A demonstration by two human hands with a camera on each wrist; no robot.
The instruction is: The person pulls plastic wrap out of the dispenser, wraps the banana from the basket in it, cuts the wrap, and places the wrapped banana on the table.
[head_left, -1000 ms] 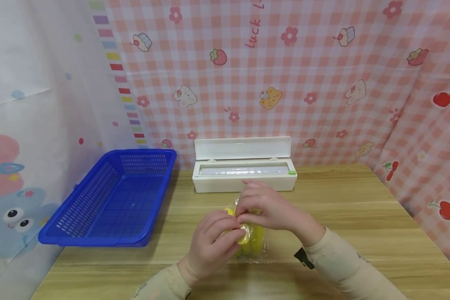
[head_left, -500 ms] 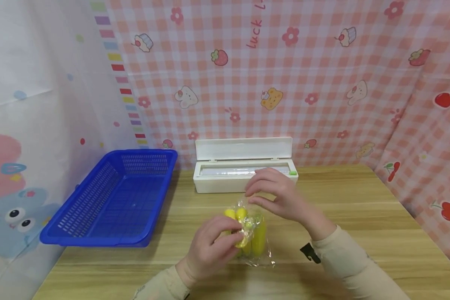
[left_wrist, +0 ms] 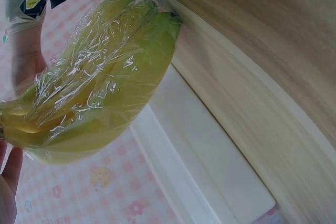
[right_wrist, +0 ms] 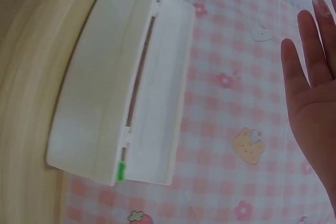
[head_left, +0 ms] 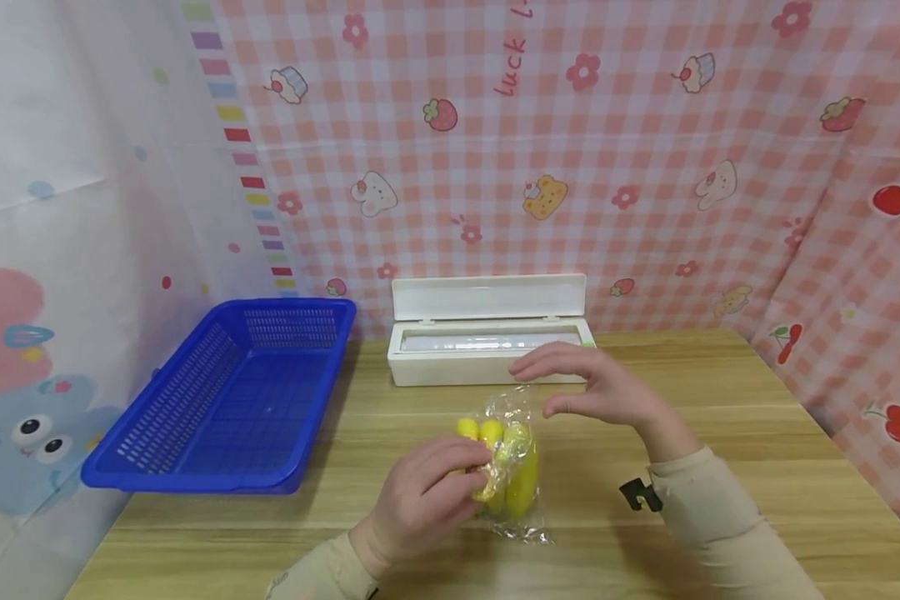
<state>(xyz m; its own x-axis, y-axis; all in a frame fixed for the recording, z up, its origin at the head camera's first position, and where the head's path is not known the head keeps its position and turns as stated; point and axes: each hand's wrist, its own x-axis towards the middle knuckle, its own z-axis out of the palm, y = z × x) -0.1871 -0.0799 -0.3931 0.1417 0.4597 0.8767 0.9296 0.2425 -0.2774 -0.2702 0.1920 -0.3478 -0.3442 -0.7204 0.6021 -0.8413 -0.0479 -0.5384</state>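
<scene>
A bunch of yellow bananas (head_left: 521, 485) wrapped in clear cling film is held just above the table's middle. My left hand (head_left: 431, 496) grips it at the stem end, thumb and fingers pinching there. In the left wrist view the bananas (left_wrist: 105, 77) hang with their greenish tips toward the top, the film creased tightly along them, and part of the left hand (left_wrist: 8, 187) shows at the edge. To the right of the bunch my right hand (head_left: 607, 390) is apart from it, fingers extended and thumb spread, holding nothing; the right wrist view shows its straight fingers (right_wrist: 315, 45).
A white cling film dispenser (head_left: 457, 369) stands at the back with its lid (head_left: 487, 297) raised and a film roll inside; a green slider (right_wrist: 121, 171) sits at its right end. At left is a blue plastic basket (head_left: 187, 482). Patterned cloth (head_left: 457, 167) hangs behind the wooden table (head_left: 720, 417).
My right hand has let go of the film at the stem end and moved away to the right, opening out. My left hand keeps its hold, and the bunch has shifted slightly right.
</scene>
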